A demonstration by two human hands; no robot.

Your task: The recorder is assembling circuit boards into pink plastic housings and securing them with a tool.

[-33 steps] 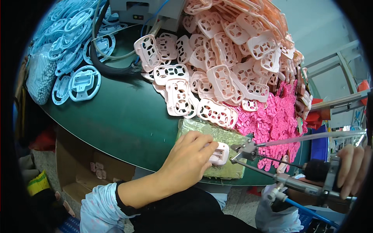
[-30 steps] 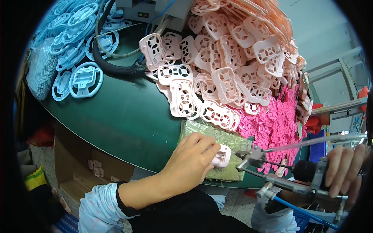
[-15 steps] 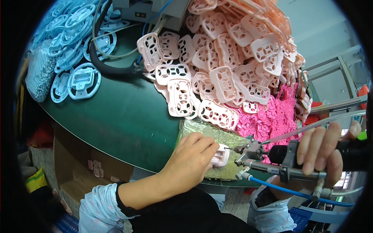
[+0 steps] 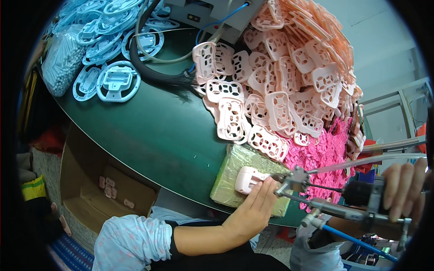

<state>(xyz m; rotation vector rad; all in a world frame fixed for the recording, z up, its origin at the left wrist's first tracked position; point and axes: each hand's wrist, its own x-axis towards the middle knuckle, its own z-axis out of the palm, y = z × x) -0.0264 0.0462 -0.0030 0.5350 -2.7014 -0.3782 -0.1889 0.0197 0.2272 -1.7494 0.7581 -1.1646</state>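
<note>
A pale pink plastic housing [image 4: 245,179] with a window-like opening lies on a yellowish, film-wrapped block [image 4: 222,189] near the table's edge. My left hand [image 4: 253,210] reaches over the near right end of the housing, its fingers close together and pressed against it. Over at the right, my right hand [image 4: 404,192] wraps round the black body of an air-fed screwdriver [image 4: 357,194]. Its metal nose [image 4: 296,179] points left, close to my left fingertips. The screwdriver's very tip is hard to make out behind the fingers.
Pale pink plastic frames [image 4: 278,108] form a big heap at the back, beside bright pink pieces [image 4: 323,149]. Blue wheel-shaped parts [image 4: 118,81], a bag of small pieces [image 4: 65,61] and a grey machine [image 4: 203,18] stand farther back. Below left, a cardboard box [image 4: 86,201] holds several pink parts.
My left hand has shifted from the housing's left side to its near right end, uncovering most of it. My right hand and the screwdriver sit lower and farther right. The whole view has shifted.
</note>
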